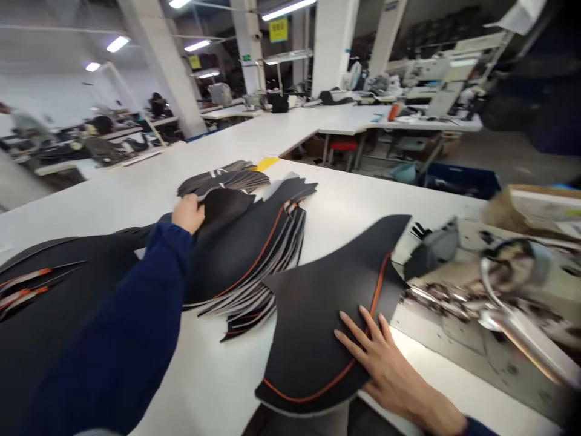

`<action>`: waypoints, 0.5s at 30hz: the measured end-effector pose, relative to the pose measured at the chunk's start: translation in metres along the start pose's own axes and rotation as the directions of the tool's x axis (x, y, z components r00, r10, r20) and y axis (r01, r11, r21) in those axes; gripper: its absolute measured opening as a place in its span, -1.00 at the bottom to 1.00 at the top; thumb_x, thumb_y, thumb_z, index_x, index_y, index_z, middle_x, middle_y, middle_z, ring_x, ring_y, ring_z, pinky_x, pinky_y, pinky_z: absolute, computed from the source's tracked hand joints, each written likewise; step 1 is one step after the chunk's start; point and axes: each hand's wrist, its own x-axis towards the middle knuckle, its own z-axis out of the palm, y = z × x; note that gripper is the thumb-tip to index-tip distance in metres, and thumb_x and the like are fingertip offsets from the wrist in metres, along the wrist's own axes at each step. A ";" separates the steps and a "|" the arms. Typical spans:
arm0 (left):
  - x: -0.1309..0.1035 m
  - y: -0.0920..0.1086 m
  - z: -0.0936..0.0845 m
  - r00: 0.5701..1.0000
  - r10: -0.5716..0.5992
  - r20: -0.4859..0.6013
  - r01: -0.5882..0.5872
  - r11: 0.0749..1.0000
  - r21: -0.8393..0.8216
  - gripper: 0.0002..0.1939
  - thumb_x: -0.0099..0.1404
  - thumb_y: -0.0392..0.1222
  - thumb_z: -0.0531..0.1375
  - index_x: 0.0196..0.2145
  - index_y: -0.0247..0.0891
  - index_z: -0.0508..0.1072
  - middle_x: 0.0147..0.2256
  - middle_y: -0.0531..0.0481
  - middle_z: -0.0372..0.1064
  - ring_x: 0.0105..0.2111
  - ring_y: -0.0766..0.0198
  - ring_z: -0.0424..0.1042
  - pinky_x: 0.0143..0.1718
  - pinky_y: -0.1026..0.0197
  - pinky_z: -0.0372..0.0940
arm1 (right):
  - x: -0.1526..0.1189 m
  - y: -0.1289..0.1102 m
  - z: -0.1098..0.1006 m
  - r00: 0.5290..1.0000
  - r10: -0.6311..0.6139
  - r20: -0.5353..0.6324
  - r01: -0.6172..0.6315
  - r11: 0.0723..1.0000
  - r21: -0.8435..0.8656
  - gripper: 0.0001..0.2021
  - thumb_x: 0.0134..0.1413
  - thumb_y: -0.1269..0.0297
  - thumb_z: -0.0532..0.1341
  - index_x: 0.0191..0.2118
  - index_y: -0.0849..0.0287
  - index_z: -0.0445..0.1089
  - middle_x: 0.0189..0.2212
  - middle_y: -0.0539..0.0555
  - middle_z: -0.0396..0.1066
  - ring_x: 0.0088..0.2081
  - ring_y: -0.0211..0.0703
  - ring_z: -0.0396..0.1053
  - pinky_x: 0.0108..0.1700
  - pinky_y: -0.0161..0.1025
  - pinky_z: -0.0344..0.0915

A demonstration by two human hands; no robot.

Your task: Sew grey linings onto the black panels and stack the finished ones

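My right hand lies with fingers spread on a black cut panel that has an orange line along its curved edge. That panel rests beside the sewing machine, its right edge close to the metal presser parts. Farther off, my left hand is closed on the edge of a black piece at the back of a fanned stack of similar panels. The fingertips of the left hand are partly hidden. Grey undersides and orange lines show along the stack's layered edges.
More black panels lie at the left under my left sleeve. A tied bundle of dark pieces sits behind the stack, near a yellow patch. The long white table runs back toward other workstations. A blue bin stands beyond the machine.
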 end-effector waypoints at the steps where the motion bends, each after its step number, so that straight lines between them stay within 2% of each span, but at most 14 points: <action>1: -0.007 0.020 -0.020 0.986 0.125 -0.108 -0.128 0.992 -0.018 -0.75 0.33 -0.18 0.01 -0.10 -0.36 0.32 -0.10 -0.25 0.32 -0.09 -0.01 0.36 -0.10 0.04 0.25 | 0.003 -0.005 -0.005 0.999 0.010 0.039 -0.011 1.000 0.022 -0.13 -0.19 0.31 0.20 0.34 -0.01 -0.04 0.36 0.14 -0.18 0.28 0.58 -0.28 0.09 0.55 -0.12; 3: -0.035 0.068 -0.060 0.907 0.350 -0.234 -0.368 0.929 -0.033 -0.79 0.33 -0.19 0.00 -0.15 -0.31 0.32 -0.11 -0.18 0.31 -0.11 0.04 0.35 -0.14 0.08 0.25 | 0.007 -0.016 -0.011 0.995 0.031 0.091 -0.036 0.998 0.057 -0.16 -0.14 0.28 0.24 0.33 -0.01 -0.02 0.36 0.13 -0.18 0.30 0.56 -0.37 0.11 0.56 -0.21; 4: -0.056 0.093 -0.078 0.865 0.448 -0.228 -0.466 0.884 -0.032 -0.82 0.33 -0.20 -0.01 -0.19 -0.29 0.32 -0.14 -0.15 0.30 -0.14 0.07 0.36 -0.18 0.11 0.26 | 0.007 -0.022 -0.013 0.994 0.033 0.107 -0.041 0.997 0.070 -0.16 -0.12 0.26 0.26 0.33 -0.02 -0.03 0.36 0.11 -0.19 0.30 0.55 -0.41 0.13 0.56 -0.24; 6: -0.107 0.139 -0.103 0.744 0.657 -0.126 -0.665 0.746 -0.037 -0.86 0.32 -0.26 -0.02 -0.26 -0.26 0.31 -0.19 -0.09 0.30 -0.21 0.14 0.36 -0.32 0.19 0.25 | 0.006 -0.035 -0.013 0.992 0.018 0.125 -0.030 0.996 0.090 -0.13 -0.13 0.23 0.31 0.33 -0.02 -0.04 0.37 0.11 -0.20 0.30 0.54 -0.46 0.15 0.55 -0.31; 7: -0.135 0.158 -0.109 0.659 0.751 -0.030 -0.751 0.656 -0.068 -0.87 0.31 -0.29 -0.02 -0.28 -0.25 0.31 -0.19 -0.08 0.29 -0.24 0.17 0.36 -0.38 0.22 0.23 | 0.005 -0.041 -0.012 0.992 0.004 0.126 -0.016 0.995 0.101 -0.11 -0.14 0.21 0.33 0.33 -0.02 -0.04 0.37 0.11 -0.20 0.30 0.55 -0.48 0.15 0.56 -0.33; 9: -0.186 0.185 -0.106 0.438 0.874 0.210 -0.856 0.477 -0.201 -0.87 0.30 -0.34 -0.02 -0.30 -0.23 0.31 -0.21 -0.05 0.30 -0.27 0.21 0.37 -0.44 0.25 0.21 | -0.001 -0.048 -0.006 0.995 -0.018 0.102 0.005 0.991 0.134 -0.11 -0.15 0.15 0.35 0.33 -0.02 -0.03 0.36 0.13 -0.18 0.30 0.55 -0.45 0.14 0.58 -0.35; 10: -0.207 0.194 -0.100 0.336 0.889 0.312 -0.856 0.426 -0.291 -0.88 0.30 -0.32 0.00 -0.29 -0.22 0.31 -0.22 -0.02 0.31 -0.31 0.23 0.37 -0.43 0.25 0.21 | -0.004 -0.051 -0.001 0.997 -0.025 0.076 0.012 0.987 0.157 -0.14 -0.13 0.11 0.34 0.32 -0.02 0.00 0.35 0.14 -0.14 0.30 0.54 -0.40 0.14 0.58 -0.36; 12: -0.232 0.206 -0.082 0.083 0.874 0.480 -0.798 0.347 -0.493 -0.92 0.32 -0.18 0.08 -0.30 -0.20 0.33 -0.25 0.02 0.34 -0.35 0.27 0.38 -0.39 0.26 0.25 | -0.011 -0.053 0.010 0.999 -0.047 0.005 0.045 0.978 0.205 -0.30 0.00 0.10 0.25 0.28 0.01 0.09 0.29 0.18 0.03 0.29 0.44 -0.21 0.17 0.55 -0.35; 13: -0.236 0.212 -0.072 -0.033 0.852 0.523 -0.752 0.324 -0.574 -0.85 0.32 -0.09 0.10 -0.32 -0.20 0.35 -0.26 0.03 0.36 -0.35 0.27 0.39 -0.35 0.25 0.27 | -0.014 -0.053 0.015 0.998 -0.053 -0.028 0.058 0.974 0.221 -0.39 0.05 0.14 0.21 0.25 0.03 0.16 0.24 0.18 0.13 0.27 0.37 -0.10 0.19 0.52 -0.33; 14: -0.235 0.219 -0.061 -0.103 0.839 0.535 -0.718 0.310 -0.623 -0.78 0.32 0.00 0.10 -0.33 -0.20 0.37 -0.26 0.03 0.38 -0.32 0.26 0.40 -0.30 0.25 0.29 | -0.017 -0.053 0.020 0.997 -0.051 -0.055 0.062 0.972 0.229 -0.47 0.07 0.21 0.18 0.20 0.05 0.23 0.19 0.18 0.22 0.24 0.31 -0.02 0.21 0.48 -0.31; 15: -0.230 0.228 -0.051 -0.103 0.846 0.523 -0.711 0.305 -0.634 -0.72 0.32 0.06 0.09 -0.31 -0.21 0.40 -0.23 -0.01 0.40 -0.26 0.22 0.41 -0.22 0.22 0.30 | -0.019 -0.054 0.023 0.996 -0.042 -0.073 0.058 0.971 0.231 -0.52 0.07 0.27 0.16 0.15 0.06 0.29 0.14 0.17 0.28 0.23 0.28 0.03 0.24 0.44 -0.29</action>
